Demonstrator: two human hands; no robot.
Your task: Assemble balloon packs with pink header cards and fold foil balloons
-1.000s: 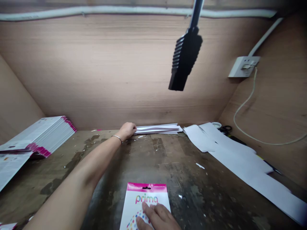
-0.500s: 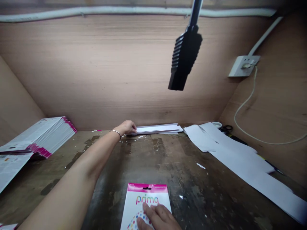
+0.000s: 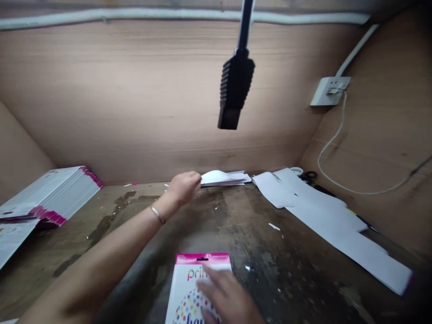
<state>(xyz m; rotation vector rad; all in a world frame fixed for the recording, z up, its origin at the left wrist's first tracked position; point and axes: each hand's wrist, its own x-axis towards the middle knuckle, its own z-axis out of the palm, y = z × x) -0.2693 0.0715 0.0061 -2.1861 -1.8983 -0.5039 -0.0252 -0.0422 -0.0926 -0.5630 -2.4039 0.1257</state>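
Two bare hands work well apart on a worn wooden table (image 3: 270,274). Nearest, the right hand (image 3: 226,297) lies over a white printed card (image 3: 184,292) with a pink header strip, a hang hole and "prima" lettering above coloured dots. Its fingers are spread open and flat on the card's lower part, a placement that seems meant to keep the card from sliding. The left hand (image 3: 184,189), a thin bangle (image 3: 157,215) on its wrist, reaches across the table to a low pile of white sheets (image 3: 222,178), whose top sheet bows upward just beside it. Those fingers are partly hidden, so whether they pinch the sheet cannot be told. To the left, a stack of printed cards (image 3: 57,195) lies fanned, its pink edges stepped along one side, perhaps for easy picking. Long white paper strips (image 3: 320,207) lie to the right, near a pair of scissors (image 3: 308,177). Beyond, a black lamp head (image 3: 236,85) hangs before the plywood back wall (image 3: 135,112).
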